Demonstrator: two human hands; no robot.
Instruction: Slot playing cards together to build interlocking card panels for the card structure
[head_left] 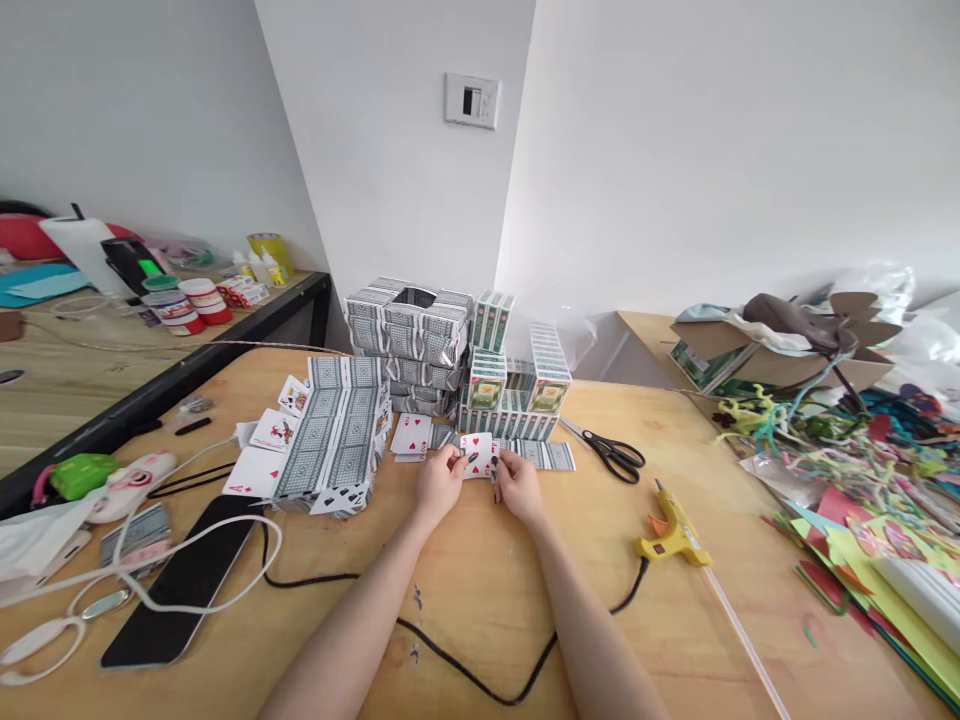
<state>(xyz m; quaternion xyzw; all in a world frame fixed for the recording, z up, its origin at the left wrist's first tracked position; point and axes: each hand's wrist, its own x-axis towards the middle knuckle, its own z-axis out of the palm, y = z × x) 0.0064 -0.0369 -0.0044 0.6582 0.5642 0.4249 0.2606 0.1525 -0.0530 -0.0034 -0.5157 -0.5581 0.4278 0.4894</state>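
Observation:
Low over the middle of the wooden table, my left hand (440, 482) and my right hand (519, 486) hold playing cards (477, 452) between them, red hearts facing me. The left fingers pinch the left side, the right fingers the right side. Behind the cards lies a row of patterned card backs (551, 456), partly hidden by my right hand. Two heart cards (411, 436) rest left of my hands. Further left is a folded structure of joined cards (330, 430). Stacked card-covered blocks (409, 325) and green card boxes (551, 375) stand behind.
Black scissors (615, 455) and a yellow glue gun (675, 535) lie to the right, its black cord (480, 680) crossing below my forearms. A phone (184, 585) and white cable are at left. Colored paper (877, 560) and a cardboard box (780, 350) are far right.

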